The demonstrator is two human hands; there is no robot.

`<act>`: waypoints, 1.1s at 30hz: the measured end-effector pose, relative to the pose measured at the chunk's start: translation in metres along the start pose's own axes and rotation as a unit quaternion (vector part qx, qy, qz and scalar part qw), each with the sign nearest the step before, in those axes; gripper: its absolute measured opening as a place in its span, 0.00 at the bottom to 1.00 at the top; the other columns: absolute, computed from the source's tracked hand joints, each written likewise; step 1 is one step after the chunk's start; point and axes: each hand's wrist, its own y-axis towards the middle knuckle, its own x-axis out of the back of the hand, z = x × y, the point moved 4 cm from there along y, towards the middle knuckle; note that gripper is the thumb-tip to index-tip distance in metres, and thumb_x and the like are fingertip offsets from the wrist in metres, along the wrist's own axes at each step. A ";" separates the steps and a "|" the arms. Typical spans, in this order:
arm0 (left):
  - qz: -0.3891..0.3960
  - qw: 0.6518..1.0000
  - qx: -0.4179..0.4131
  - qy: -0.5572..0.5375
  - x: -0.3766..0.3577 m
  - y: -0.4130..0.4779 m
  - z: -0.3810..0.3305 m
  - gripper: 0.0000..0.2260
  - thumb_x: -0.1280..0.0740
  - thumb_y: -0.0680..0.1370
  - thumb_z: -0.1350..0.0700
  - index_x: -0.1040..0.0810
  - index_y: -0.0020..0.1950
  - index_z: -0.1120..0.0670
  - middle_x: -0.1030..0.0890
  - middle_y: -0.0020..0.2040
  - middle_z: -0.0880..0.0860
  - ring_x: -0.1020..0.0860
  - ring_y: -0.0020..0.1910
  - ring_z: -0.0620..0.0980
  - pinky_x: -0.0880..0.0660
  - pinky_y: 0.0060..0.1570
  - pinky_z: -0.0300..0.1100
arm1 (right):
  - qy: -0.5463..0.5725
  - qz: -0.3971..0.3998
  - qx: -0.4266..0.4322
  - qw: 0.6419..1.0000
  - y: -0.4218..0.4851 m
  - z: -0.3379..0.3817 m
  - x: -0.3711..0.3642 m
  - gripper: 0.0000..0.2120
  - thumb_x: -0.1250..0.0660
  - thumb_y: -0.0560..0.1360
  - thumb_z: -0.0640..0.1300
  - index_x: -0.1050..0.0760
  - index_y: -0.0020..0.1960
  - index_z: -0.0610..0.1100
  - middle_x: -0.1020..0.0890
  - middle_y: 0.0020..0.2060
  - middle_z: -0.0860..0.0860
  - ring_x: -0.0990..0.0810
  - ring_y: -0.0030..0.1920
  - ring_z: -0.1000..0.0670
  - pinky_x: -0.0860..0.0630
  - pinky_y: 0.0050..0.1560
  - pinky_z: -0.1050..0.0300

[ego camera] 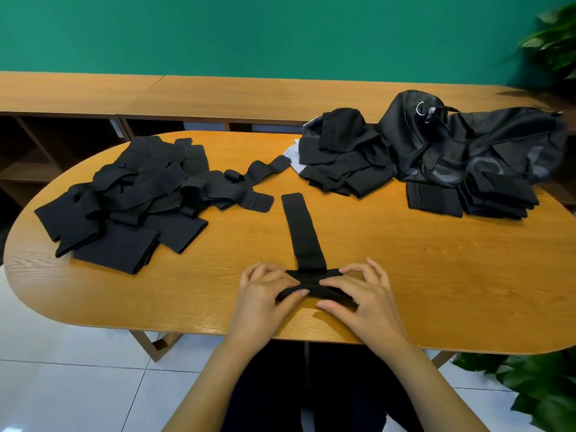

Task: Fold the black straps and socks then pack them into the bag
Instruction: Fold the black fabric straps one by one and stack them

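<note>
The step in hand is folding one black strap (300, 232) at the lower centre of the frame, on the near edge of the wooden table (405, 275). The left hand (265, 294) and right hand (361, 294) each pinch the strap's bunched near end between curled fingers and thumb, one on each side. The rest of the strap lies flat, running away toward mid-frame.

At the left sits a loose pile of straps (131, 194), not yet folded. At the upper right lies the black bag (467, 145), with a neat stack of folded pieces (495, 194) just in front of it and a heap of dark socks (346, 163) to its left.

By my reading the task is partway along, with nothing visibly packed. The next move calls for turning the held end over onto the flat length, edges kept aligned so that the bundle stays compact.
</note>
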 end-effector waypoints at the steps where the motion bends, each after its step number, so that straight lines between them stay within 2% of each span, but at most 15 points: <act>1: -0.003 1.000 0.001 -0.009 0.001 -0.001 0.001 0.15 0.38 0.76 0.39 0.16 0.50 0.46 0.19 0.47 0.38 0.28 0.58 0.37 0.40 0.66 0.47 | -0.001 -0.004 0.000 1.000 0.000 0.001 0.001 0.24 0.42 0.73 0.69 0.19 0.57 0.56 0.26 0.51 0.67 0.35 0.61 0.66 0.47 0.73 0.50; 3: -0.014 1.000 -0.001 -0.017 0.001 -0.002 0.001 0.14 0.38 0.77 0.40 0.17 0.49 0.46 0.19 0.46 0.38 0.27 0.58 0.37 0.41 0.67 0.47 | -0.003 -0.030 0.002 1.000 0.001 0.004 0.005 0.21 0.37 0.71 0.65 0.18 0.55 0.54 0.27 0.50 0.64 0.41 0.63 0.73 0.40 0.69 0.44; 6: -0.029 0.999 -0.003 -0.022 0.003 -0.002 -0.001 0.18 0.40 0.77 0.37 0.17 0.51 0.46 0.20 0.47 0.37 0.27 0.57 0.36 0.43 0.69 0.43 | 0.000 -0.055 0.007 0.998 0.002 0.006 0.007 0.18 0.35 0.71 0.60 0.17 0.53 0.51 0.27 0.48 0.60 0.49 0.64 0.78 0.38 0.63 0.46; 9: -0.028 0.999 0.008 -0.030 0.005 -0.002 -0.004 0.20 0.37 0.75 0.36 0.18 0.58 0.46 0.24 0.50 0.32 0.27 0.58 0.34 0.45 0.70 0.40 | 0.015 -0.045 -0.008 0.999 0.001 0.001 0.004 0.18 0.40 0.75 0.60 0.17 0.54 0.52 0.26 0.48 0.59 0.45 0.63 0.78 0.37 0.68 0.50; 13: -0.008 0.999 0.011 -0.037 0.006 -0.002 -0.006 0.23 0.34 0.73 0.36 0.21 0.63 0.45 0.24 0.51 0.31 0.28 0.59 0.33 0.48 0.71 0.38 | 0.037 -0.035 -0.024 0.998 0.000 -0.002 0.003 0.18 0.39 0.76 0.59 0.18 0.55 0.51 0.23 0.48 0.57 0.44 0.62 0.78 0.39 0.67 0.50; 14: -0.006 0.999 0.011 -0.035 0.006 -0.002 -0.006 0.22 0.34 0.73 0.37 0.21 0.63 0.45 0.23 0.51 0.33 0.27 0.58 0.33 0.47 0.72 0.38 | 0.045 -0.032 -0.028 0.998 0.000 -0.002 0.003 0.18 0.39 0.76 0.60 0.19 0.56 0.52 0.23 0.48 0.58 0.44 0.62 0.78 0.41 0.68 0.52; 17: -0.004 0.999 0.025 -0.040 0.005 -0.002 -0.004 0.21 0.37 0.74 0.37 0.20 0.61 0.45 0.19 0.51 0.39 0.26 0.57 0.34 0.44 0.71 0.42 | 0.062 -0.016 -0.034 0.997 0.001 0.002 0.005 0.17 0.40 0.75 0.62 0.24 0.58 0.55 0.23 0.48 0.62 0.46 0.60 0.81 0.49 0.69 0.69; 19: -0.007 0.999 0.031 -0.031 0.005 -0.001 -0.003 0.22 0.39 0.74 0.35 0.19 0.60 0.45 0.18 0.52 0.40 0.25 0.56 0.36 0.41 0.70 0.43 | 0.081 0.008 -0.048 0.996 0.002 0.005 0.007 0.15 0.39 0.73 0.62 0.30 0.59 0.62 0.26 0.46 0.68 0.44 0.59 0.81 0.50 0.66 0.73; 21: -0.017 0.999 0.042 -0.028 0.004 -0.002 -0.002 0.24 0.41 0.74 0.32 0.21 0.61 0.44 0.18 0.51 0.41 0.26 0.57 0.40 0.40 0.66 0.37 | 0.088 0.041 -0.069 0.993 0.002 0.006 0.008 0.18 0.35 0.72 0.61 0.37 0.59 0.69 0.29 0.47 0.71 0.43 0.57 0.79 0.52 0.64 0.76; 23: -0.027 0.997 0.063 -0.036 0.005 -0.003 0.001 0.23 0.41 0.74 0.32 0.25 0.64 0.40 0.19 0.50 0.42 0.30 0.56 0.41 0.40 0.61 0.31 | 0.078 0.082 -0.094 0.989 0.001 0.005 0.006 0.23 0.32 0.72 0.59 0.42 0.60 0.73 0.31 0.51 0.70 0.45 0.60 0.71 0.50 0.65 0.72; 26: -0.025 0.994 0.087 -0.059 0.008 -0.003 -0.002 0.21 0.36 0.74 0.37 0.33 0.67 0.34 0.21 0.48 0.43 0.35 0.53 0.37 0.34 0.57 0.36 | 0.099 0.091 -0.114 0.984 0.001 0.001 0.001 0.26 0.33 0.74 0.56 0.44 0.62 0.74 0.31 0.58 0.65 0.39 0.66 0.60 0.39 0.65 0.63; 28: 0.011 0.989 0.123 -0.082 0.007 -0.002 -0.003 0.27 0.32 0.75 0.44 0.41 0.68 0.29 0.24 0.49 0.40 0.35 0.55 0.41 0.34 0.57 0.37 | 0.120 0.090 -0.128 0.980 0.002 -0.001 0.000 0.26 0.33 0.75 0.55 0.45 0.62 0.75 0.32 0.58 0.65 0.34 0.64 0.58 0.34 0.62 0.62; 30: 0.025 0.983 0.146 -0.105 0.004 -0.003 0.000 0.31 0.30 0.76 0.49 0.43 0.70 0.29 0.23 0.48 0.40 0.33 0.58 0.43 0.36 0.57 0.34 | 0.138 0.085 -0.140 0.977 0.001 -0.001 0.000 0.26 0.35 0.74 0.57 0.46 0.62 0.75 0.33 0.55 0.68 0.32 0.61 0.58 0.33 0.60 0.62; 33: 0.004 0.982 0.150 -0.112 0.002 -0.006 0.008 0.34 0.32 0.76 0.47 0.46 0.75 0.32 0.19 0.45 0.41 0.26 0.56 0.47 0.40 0.57 0.24 | 0.177 0.060 -0.155 0.970 0.000 -0.002 -0.001 0.27 0.38 0.72 0.58 0.47 0.65 0.75 0.31 0.59 0.65 0.30 0.62 0.59 0.32 0.60 0.65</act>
